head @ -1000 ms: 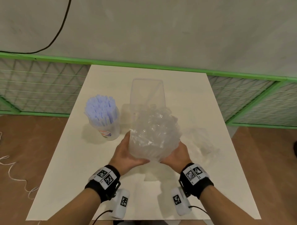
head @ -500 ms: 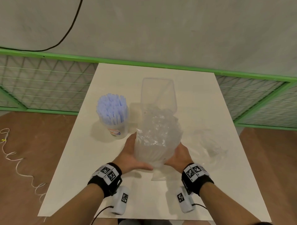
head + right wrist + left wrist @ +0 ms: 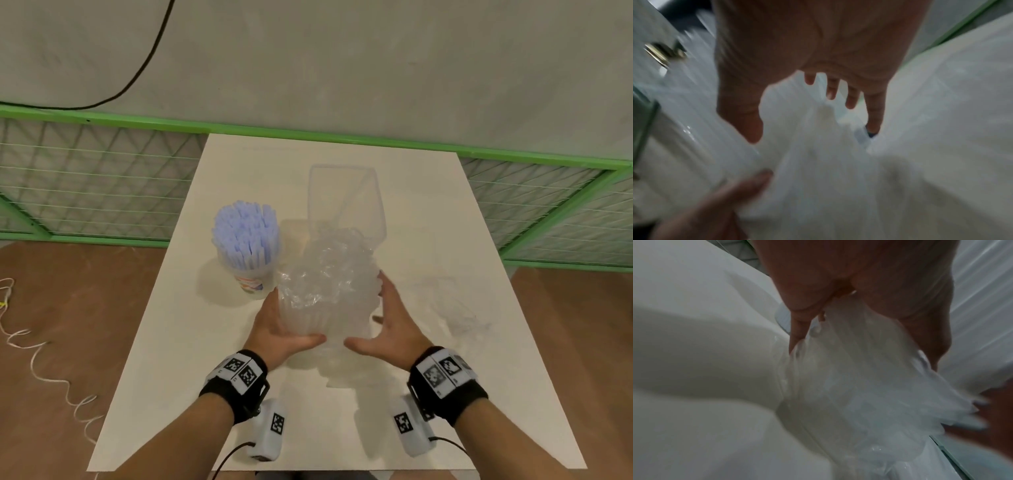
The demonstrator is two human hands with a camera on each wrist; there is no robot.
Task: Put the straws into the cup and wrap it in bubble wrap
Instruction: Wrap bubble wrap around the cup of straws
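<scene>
Only the head view takes in the whole white table: a clear cup packed with pale blue straws stands upright at the left, just beside a crumpled bundle of bubble wrap held at the table's middle. Behind the bundle stands a clear plastic container; what it holds cannot be told. A loose sheet of clear plastic film lies to the right.

The left hand grips the bundle's left side, thumb hooked under its near edge. The right hand has its fingers spread and nearly straight beside the bundle's right side.

The left wrist view shows the left hand's fingers curled onto the ribbed wrap. The blurred right wrist view shows the right hand's fingertips splayed over the wrap, grasping nothing
</scene>
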